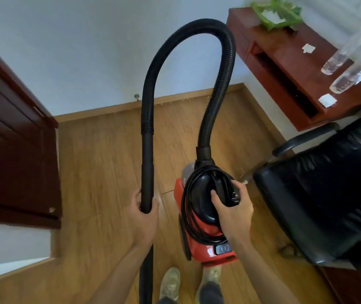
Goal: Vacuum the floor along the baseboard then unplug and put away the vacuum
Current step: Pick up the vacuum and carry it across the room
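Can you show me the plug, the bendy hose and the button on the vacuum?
plug [235, 197]: head view, its black body.
bendy hose [199, 24]: head view, top of its arch.
button [224, 248]: head view, middle of the grey switch.

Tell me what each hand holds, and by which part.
Left hand grips the rigid black wand partway down its length. Right hand holds the red vacuum by its black top handle, clasping the coiled cord too.

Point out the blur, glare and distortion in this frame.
Head view: the light is soft and even, with no hard shadows. The clear bottles and green tray at the upper right are smeared with blur. Wide-angle distortion makes the door and desk lean outward. A small glare patch lies on the floor beside the wand. The vacuum, left hand and right hand are sharp.
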Available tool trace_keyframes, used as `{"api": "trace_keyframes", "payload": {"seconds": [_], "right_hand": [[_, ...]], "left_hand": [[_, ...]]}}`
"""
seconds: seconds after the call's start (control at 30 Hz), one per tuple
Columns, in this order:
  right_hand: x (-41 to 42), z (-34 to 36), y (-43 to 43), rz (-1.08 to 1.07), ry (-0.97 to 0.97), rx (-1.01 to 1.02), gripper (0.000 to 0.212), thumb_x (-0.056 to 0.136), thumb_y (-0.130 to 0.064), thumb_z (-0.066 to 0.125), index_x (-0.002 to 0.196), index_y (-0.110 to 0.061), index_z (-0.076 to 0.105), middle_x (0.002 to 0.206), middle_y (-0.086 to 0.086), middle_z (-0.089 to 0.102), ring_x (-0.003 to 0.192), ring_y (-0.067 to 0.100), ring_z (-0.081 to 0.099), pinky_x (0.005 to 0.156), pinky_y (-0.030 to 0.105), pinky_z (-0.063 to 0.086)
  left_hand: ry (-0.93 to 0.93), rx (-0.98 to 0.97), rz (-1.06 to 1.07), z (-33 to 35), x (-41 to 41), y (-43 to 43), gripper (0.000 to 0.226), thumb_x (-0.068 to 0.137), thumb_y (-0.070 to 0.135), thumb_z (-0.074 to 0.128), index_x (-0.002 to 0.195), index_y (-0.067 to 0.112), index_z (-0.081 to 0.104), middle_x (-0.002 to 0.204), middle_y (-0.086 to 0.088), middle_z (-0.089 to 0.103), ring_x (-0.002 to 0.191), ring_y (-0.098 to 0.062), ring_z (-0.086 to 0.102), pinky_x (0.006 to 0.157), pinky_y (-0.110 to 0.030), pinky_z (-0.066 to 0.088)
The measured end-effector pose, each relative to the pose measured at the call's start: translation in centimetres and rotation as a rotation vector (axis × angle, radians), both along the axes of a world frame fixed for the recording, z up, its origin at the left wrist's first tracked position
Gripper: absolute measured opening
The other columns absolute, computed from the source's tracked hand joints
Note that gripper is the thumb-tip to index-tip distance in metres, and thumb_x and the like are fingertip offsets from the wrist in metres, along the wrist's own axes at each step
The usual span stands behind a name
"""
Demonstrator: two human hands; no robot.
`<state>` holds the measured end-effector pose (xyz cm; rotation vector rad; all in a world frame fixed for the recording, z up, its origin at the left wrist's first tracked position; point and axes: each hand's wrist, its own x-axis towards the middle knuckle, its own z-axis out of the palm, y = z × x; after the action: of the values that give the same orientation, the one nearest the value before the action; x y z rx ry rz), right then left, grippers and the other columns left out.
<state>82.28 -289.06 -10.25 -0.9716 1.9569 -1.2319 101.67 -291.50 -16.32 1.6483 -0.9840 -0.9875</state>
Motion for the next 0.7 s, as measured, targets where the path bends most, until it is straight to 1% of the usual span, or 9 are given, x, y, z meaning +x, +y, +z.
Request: {"api": "trace_keyframes", "payload": {"seconds": [0.1,0.13,0.2,0.3,0.37,0.43,0.53,0.63,0.7], "right_hand": [[-1.3,-2.4,-2.5,0.059,-0.007,0.021,0.039,0.083,-0.025,0.079,0.115,-0.033,0.057,0.099,-0.035,0.063,0.097,-0.009,0.062,0.078,0.017,0.052],[-1.8,-3.3,-3.1,0.078,-0.013,0.033,0.039,0.084,-0.025,0.078,0.115,-0.033,0.057,0.100,-0.033,0.063,0.097,-0.008,0.062,0.080,0.018,0.052],[-2.9,-5.0,-4.6,0.110,-0.032,0.054,0.039,0.083,-0.027,0.078,0.116,-0.033,0.057,0.101,-0.029,0.064,0.099,-0.006,0.062,0.084,0.022,0.052],[-4.2,-7.4,-7.0,0.161,-0.066,0.104,0.038,0.083,-0.028,0.078,0.112,-0.039,0.057,0.102,-0.023,0.065,0.101,-0.002,0.061,0.089,0.028,0.053],[-4.8,-9.4,-8.7,0.176,-0.100,0.130,0.038,0.083,-0.027,0.078,0.110,-0.042,0.056,0.104,-0.022,0.065,0.103,-0.001,0.062,0.090,0.028,0.053],[-5.2,-11.5,-10.3,0.196,-0.105,0.149,0.038,0.084,-0.026,0.078,0.114,-0.038,0.057,0.105,-0.020,0.065,0.104,0.001,0.062,0.091,0.030,0.053],[-5.8,-15.3,-12.8,0.206,-0.087,0.164,0.040,0.084,-0.024,0.078,0.118,-0.030,0.057,0.107,-0.018,0.064,0.103,0.001,0.061,0.093,0.032,0.053],[-6.3,-20.3,-14.5,0.202,-0.072,0.172,0.043,0.083,-0.022,0.078,0.118,-0.031,0.056,0.107,-0.022,0.060,0.100,0.001,0.059,0.093,0.027,0.049],[-6.8,-24.1,-15.3,0.176,-0.050,0.173,0.045,0.082,-0.021,0.079,0.121,-0.028,0.057,0.107,-0.021,0.059,0.102,0.003,0.058,0.091,0.021,0.047]], "left_hand": [[-0.011,0.021,0.057,-1.8,-2.1,-2.0,0.028,0.092,0.014,0.067,0.117,0.022,0.058,0.080,-0.005,0.067,0.064,-0.007,0.062,0.059,-0.021,0.053],[-0.023,0.032,0.079,-2.3,-2.8,-2.6,0.029,0.092,0.015,0.067,0.119,0.022,0.057,0.083,-0.003,0.067,0.068,-0.009,0.063,0.062,-0.019,0.053],[-0.035,0.075,0.141,-3.4,-4.1,-3.9,0.033,0.092,0.016,0.066,0.122,0.024,0.053,0.086,0.000,0.065,0.071,-0.008,0.063,0.062,-0.015,0.051],[-0.044,0.142,0.236,-5.1,-5.7,-5.7,0.034,0.093,0.019,0.065,0.124,0.023,0.051,0.083,0.001,0.063,0.066,0.000,0.062,0.056,-0.012,0.049],[-0.083,0.179,0.252,-6.8,-6.5,-6.9,0.029,0.094,0.018,0.064,0.120,0.021,0.051,0.080,0.008,0.060,0.065,0.008,0.061,0.055,-0.007,0.047],[-0.130,0.204,0.284,-8.4,-7.2,-8.0,0.028,0.093,0.016,0.064,0.118,0.022,0.052,0.079,0.012,0.058,0.066,0.012,0.060,0.056,-0.004,0.045],[-0.192,0.244,0.319,-12.5,-7.8,-9.5,0.034,0.092,0.024,0.066,0.124,0.022,0.055,0.087,0.008,0.068,0.068,0.000,0.065,0.057,-0.013,0.050],[-0.214,0.301,0.354,-18.1,-8.0,-10.6,0.038,0.092,0.026,0.066,0.127,0.020,0.054,0.080,0.008,0.067,0.063,-0.004,0.065,0.054,-0.018,0.052],[-0.250,0.321,0.343,-21.9,-8.2,-11.2,0.039,0.092,0.028,0.065,0.128,0.020,0.053,0.081,0.004,0.068,0.062,-0.007,0.065,0.055,-0.023,0.055]]}}
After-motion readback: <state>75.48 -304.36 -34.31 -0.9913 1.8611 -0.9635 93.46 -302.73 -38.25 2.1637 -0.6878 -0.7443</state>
